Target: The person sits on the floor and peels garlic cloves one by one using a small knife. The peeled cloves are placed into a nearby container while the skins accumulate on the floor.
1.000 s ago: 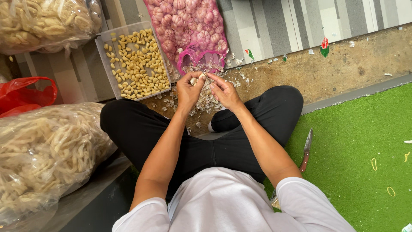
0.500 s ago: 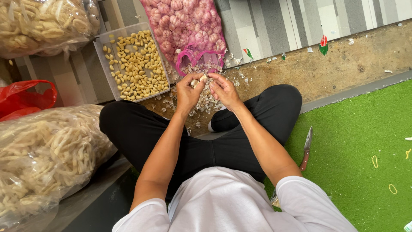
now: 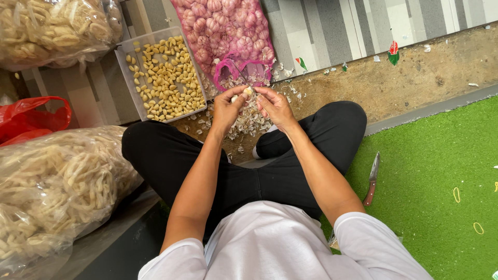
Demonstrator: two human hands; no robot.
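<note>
I sit cross-legged on the floor in black trousers. My left hand [image 3: 226, 107] and my right hand [image 3: 275, 105] meet in front of my knees and pinch one small garlic clove [image 3: 247, 92] between the fingertips. Below the hands lies a heap of papery garlic skins [image 3: 249, 120]. Just beyond stands a pink net bag of whole garlic bulbs [image 3: 226, 32], its mouth open toward me. A clear plastic tray [image 3: 126, 67] holding several peeled yellowish cloves [image 3: 168, 83] sits to the left of the bag.
A knife with a wooden handle [image 3: 372, 179] lies on the green turf mat [image 3: 436, 186] by my right knee. Large clear bags of pale dried strips [image 3: 52, 181] sit at my left and at the far left [image 3: 46, 28]. A red plastic bag [image 3: 26, 122] lies between them.
The hands stay together on the clove, with only small finger movement. The view has shifted slightly.
</note>
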